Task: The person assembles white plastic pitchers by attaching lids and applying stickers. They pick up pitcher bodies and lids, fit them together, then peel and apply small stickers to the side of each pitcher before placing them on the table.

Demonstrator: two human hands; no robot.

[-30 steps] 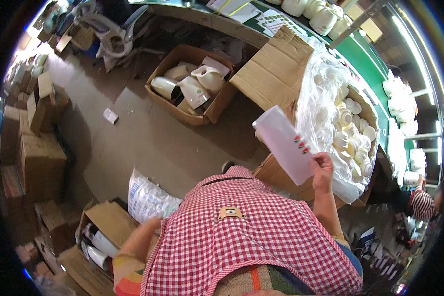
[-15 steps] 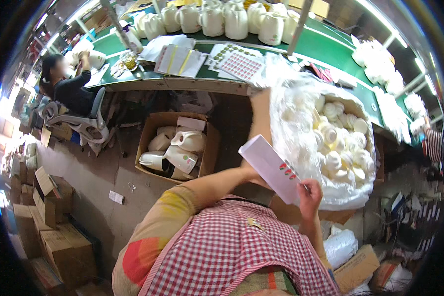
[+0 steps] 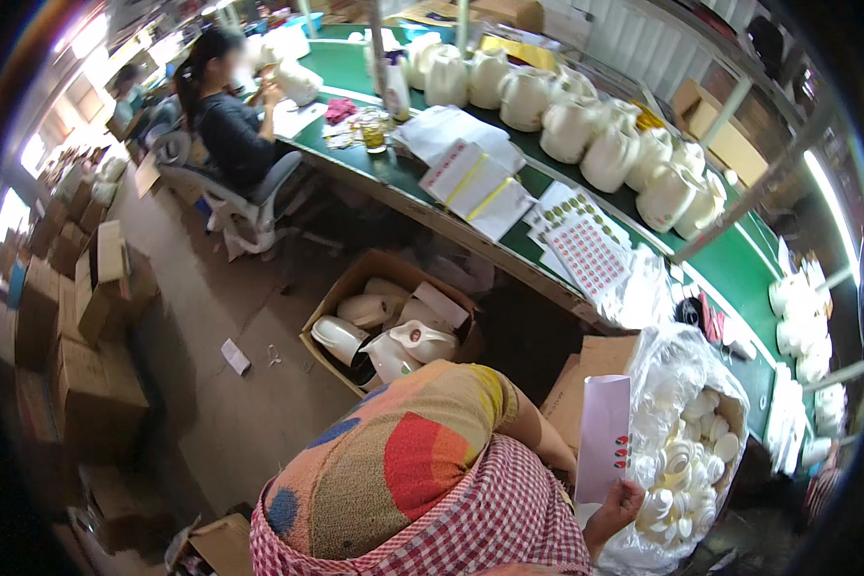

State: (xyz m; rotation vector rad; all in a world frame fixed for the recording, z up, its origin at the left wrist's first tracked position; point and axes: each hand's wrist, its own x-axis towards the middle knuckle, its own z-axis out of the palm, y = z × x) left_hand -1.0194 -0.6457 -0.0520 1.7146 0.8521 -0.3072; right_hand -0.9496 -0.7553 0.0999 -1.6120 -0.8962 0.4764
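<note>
A white sheet of stickers (image 3: 600,422), with a few red oval stickers left near its right edge, is upright before me. My right hand (image 3: 616,509) pinches its lower right corner, fingers closed. My left hand (image 3: 564,463) reaches behind the sheet's left edge; its fingers are hidden. Just right of the sheet, a cardboard box lined with clear plastic (image 3: 677,360) holds many cream-white round plastic parts (image 3: 680,466). Left of my arm stands an open carton (image 3: 331,293) containing several white jug bodies (image 3: 422,341).
Along the green workbench (image 3: 403,173) stand several cream-coloured jugs (image 3: 610,154). Sticker sheets (image 3: 590,252) and papers (image 3: 485,197) lie near its front edge. A seated co-worker (image 3: 230,125) is at the far left. Stacked cartons (image 3: 96,384) line the left side.
My view has swung left and my body leans right, so bench and boxes appear tilted. The sheet has turned more upright; my right hand still grips its corner.
</note>
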